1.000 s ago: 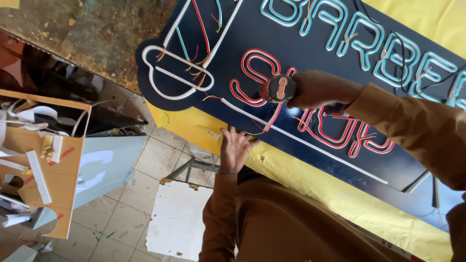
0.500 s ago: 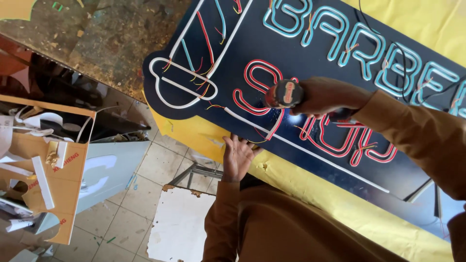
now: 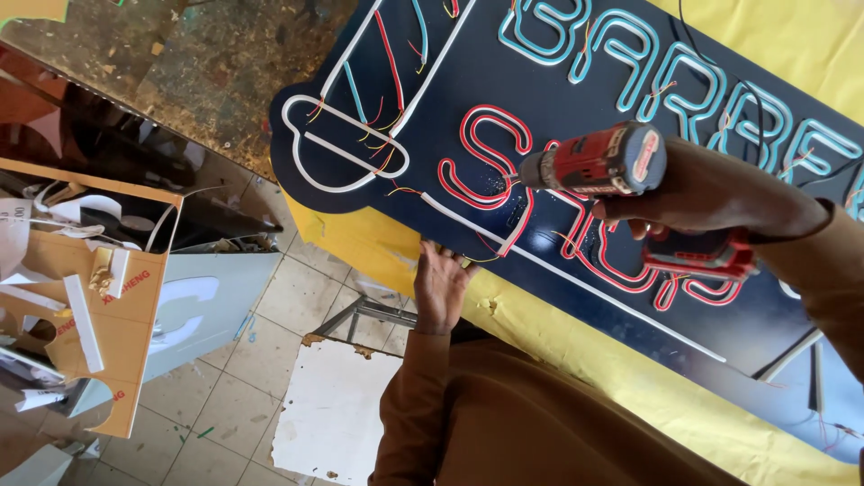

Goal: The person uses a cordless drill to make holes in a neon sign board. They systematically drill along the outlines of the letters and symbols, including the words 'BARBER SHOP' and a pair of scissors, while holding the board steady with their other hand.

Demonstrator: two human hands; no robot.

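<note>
Left hand (image 3: 441, 288) lies flat, fingers spread, gripping nothing, on the lower edge of the sign board (image 3: 468, 117). Board: dark blue, smooth, glossy, carrying raised tube lettering in red, pale blue and white, with thin loose wires. It rests on yellow sheeting (image 3: 576, 360). Right hand (image 3: 711, 193) is closed around a red cordless drill (image 3: 598, 162), cylindrical body, its tip at the board among the red letters.
</note>
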